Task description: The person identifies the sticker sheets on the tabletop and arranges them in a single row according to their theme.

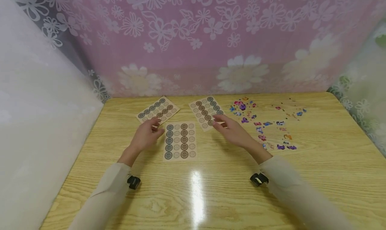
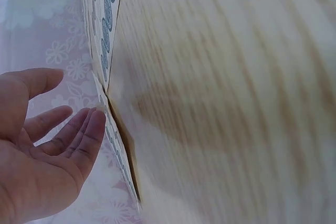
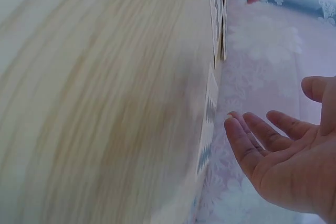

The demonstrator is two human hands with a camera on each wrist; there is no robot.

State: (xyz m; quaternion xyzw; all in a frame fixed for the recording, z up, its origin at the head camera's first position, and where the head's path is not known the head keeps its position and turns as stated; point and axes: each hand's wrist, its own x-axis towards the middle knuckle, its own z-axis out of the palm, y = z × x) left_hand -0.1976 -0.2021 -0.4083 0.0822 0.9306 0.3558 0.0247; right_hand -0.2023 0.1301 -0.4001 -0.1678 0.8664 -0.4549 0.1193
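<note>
A sheet of round stickers [image 1: 180, 141] lies flat on the table, its circles in columns of grey-blue, brown and pale tan. Behind it to the left is a tilted second sheet [image 1: 150, 110], partly covered by my left hand [image 1: 146, 133]. That hand's fingers are loosely bent with nothing in them; in the left wrist view its fingertips [image 2: 96, 121] are close to a sheet's edge, contact unclear. Toward the third sheet [image 1: 202, 112], at the back right, reaches my right hand [image 1: 233, 131]. Its fingers [image 3: 242, 142] are relaxed and hold nothing.
Small colourful cut-out stickers [image 1: 242, 106] are scattered at the back right, with several more placed in a rough square [image 1: 280, 147] in front of them. A flowered curtain [image 1: 193, 56] hangs along the table's [image 1: 169, 196] back edge.
</note>
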